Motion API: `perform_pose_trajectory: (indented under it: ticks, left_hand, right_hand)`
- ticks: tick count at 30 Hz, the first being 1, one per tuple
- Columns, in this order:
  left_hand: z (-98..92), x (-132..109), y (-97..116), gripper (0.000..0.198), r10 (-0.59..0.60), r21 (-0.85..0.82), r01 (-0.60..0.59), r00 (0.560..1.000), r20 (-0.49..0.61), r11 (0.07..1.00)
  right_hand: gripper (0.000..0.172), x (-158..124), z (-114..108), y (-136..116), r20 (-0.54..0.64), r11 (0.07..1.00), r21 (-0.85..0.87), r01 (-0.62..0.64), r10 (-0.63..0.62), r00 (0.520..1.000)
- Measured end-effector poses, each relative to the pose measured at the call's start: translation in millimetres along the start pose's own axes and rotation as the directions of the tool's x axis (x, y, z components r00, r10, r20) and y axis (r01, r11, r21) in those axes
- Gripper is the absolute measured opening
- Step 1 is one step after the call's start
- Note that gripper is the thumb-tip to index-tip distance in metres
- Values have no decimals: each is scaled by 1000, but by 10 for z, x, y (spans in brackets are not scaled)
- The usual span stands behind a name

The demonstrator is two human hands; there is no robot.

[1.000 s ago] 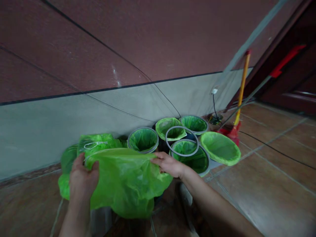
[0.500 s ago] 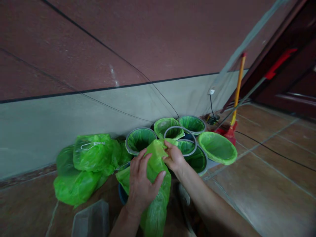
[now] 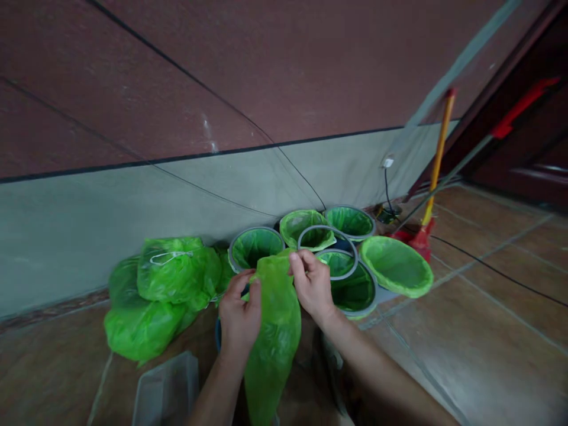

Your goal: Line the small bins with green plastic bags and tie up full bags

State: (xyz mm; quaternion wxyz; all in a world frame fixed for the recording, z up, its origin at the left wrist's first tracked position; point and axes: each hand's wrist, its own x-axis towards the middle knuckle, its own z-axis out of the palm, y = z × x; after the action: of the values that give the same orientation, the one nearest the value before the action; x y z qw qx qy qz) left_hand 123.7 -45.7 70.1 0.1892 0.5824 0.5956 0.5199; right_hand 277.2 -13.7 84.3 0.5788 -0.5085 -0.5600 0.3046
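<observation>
A long green plastic garbage bag (image 3: 276,331) hangs down between my hands, its top edge held up. My left hand (image 3: 239,316) is closed at the bag's upper left edge, fingertips and thumb together there. My right hand (image 3: 314,284) pinches the upper right corner between thumb and fingers. Just beyond the bag stands a grey-rimmed trash bin (image 3: 256,244) with a green liner. A loose grey ring (image 3: 355,254) rests across the bins to the right of my right hand. Behind my left hand, part of a blue bin is mostly hidden.
Several lined bins, including one with a bright green liner (image 3: 396,266), stand along the wall. Filled green bags (image 3: 171,278) lie at left. A clear plastic box (image 3: 166,387) sits in front. A red broom (image 3: 421,239) and a cable (image 3: 488,260) are at right.
My left hand has gone from lying spread over the bag to gripping its upper left edge. The bag now hangs flatter between both hands. The view has shifted slightly.
</observation>
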Motion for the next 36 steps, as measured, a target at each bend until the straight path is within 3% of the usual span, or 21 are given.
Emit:
perform_pose_trajectory:
  ticks: [3, 6, 10, 15, 20, 23, 27, 30, 33, 36]
  left_hand:
    - [-39, 45, 11, 23, -8, -13, 9, 998, 60, 1000]
    - [-36, 50, 13, 24, 59, 18, -63, 987, 153, 998]
    - [6, 20, -15, 25, 98, 49, -114, 962, 254, 992]
    - [-10, -4, -37, 28, 26, 36, -39, 954, 298, 999]
    - [-26, -4, -24, 28, -30, 61, 12, 953, 302, 998]
    - [-9, 9, -7, 30, -41, 66, 20, 944, 329, 998]
    - [-19, 13, 7, 36, -33, 79, 5, 935, 352, 997]
    - [-58, -37, -14, 63, -4, 173, -76, 907, 421, 982]
    - [-88, -127, -78, 89, -61, 317, -129, 849, 525, 940]
    - [-100, -170, -168, 93, -186, 488, -122, 823, 536, 864]
  right_hand:
    - [15, -40, -23, -68, 157, 958, -37, 284, -275, 948]
    - [22, -61, 64, -53, 298, 934, 23, 356, -346, 890]
    - [17, -21, 158, 18, 266, 955, 18, 296, -290, 920]
    - [17, 92, 51, -11, 188, 986, 125, 114, -136, 973]
    - [11, 72, -1, -27, 427, 989, 106, 101, -137, 894]
    - [9, 19, 54, 2, 462, 989, 75, 124, -144, 875]
    - [12, 54, 80, 38, 321, 995, 100, 18, -50, 946]
    - [21, 207, -1, 91, 77, 968, 235, -83, 67, 995]
    - [32, 414, -175, 174, -219, 918, 393, -61, 158, 963]
    - [37, 568, -380, 242, -389, 886, 463, -13, 216, 895]
